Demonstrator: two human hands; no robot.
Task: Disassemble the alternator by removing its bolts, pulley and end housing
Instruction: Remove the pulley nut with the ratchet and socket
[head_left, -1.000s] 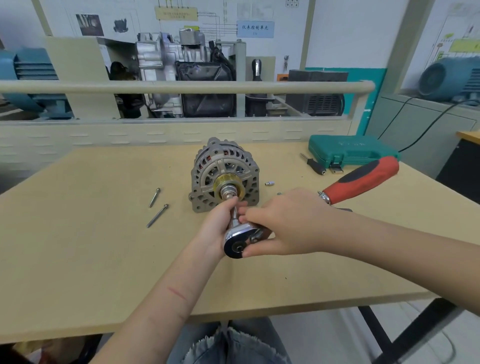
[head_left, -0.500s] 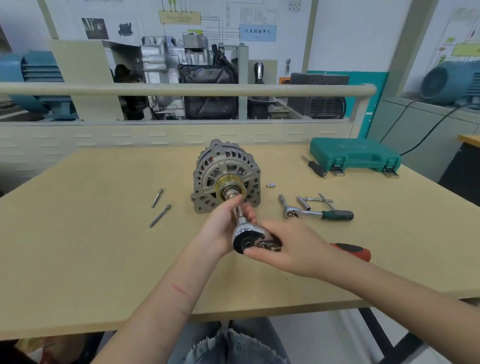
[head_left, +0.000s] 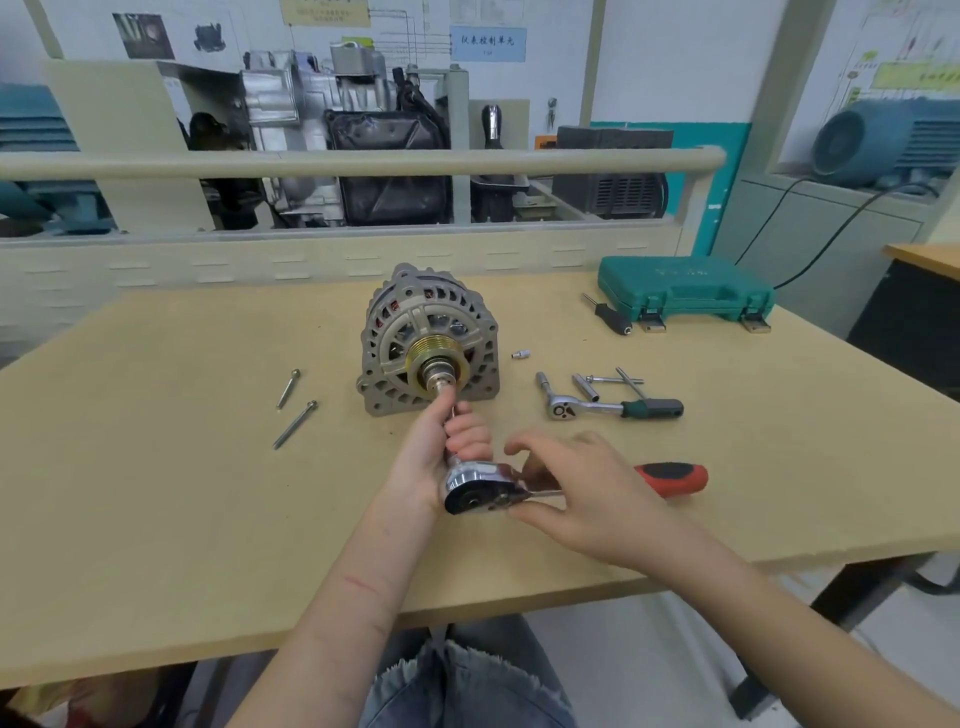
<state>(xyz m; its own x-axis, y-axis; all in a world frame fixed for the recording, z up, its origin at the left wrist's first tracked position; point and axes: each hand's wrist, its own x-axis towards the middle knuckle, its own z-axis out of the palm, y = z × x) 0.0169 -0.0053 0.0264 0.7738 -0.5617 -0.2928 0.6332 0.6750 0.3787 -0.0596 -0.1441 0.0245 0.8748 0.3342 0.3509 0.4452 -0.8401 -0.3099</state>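
Observation:
The grey alternator stands on the wooden table, its brass-coloured pulley facing me. A large ratchet with a chrome head and a red and black handle sits on an extension that runs to the pulley nut. My left hand grips that extension just below the pulley. My right hand holds the ratchet's shaft just behind the head between thumb and fingers. Two long bolts lie loose on the table left of the alternator.
A smaller ratchet with a green handle, sockets and an extension bar lie right of the alternator. A small socket lies near its right side. A green tool case stands at the back right, with a black-handled driver beside it.
The ratchet handle has swung from pointing up and to the right down to level, pointing right. My right hand moved down with it; its index finger now lifts off. My left hand stayed on the extension.

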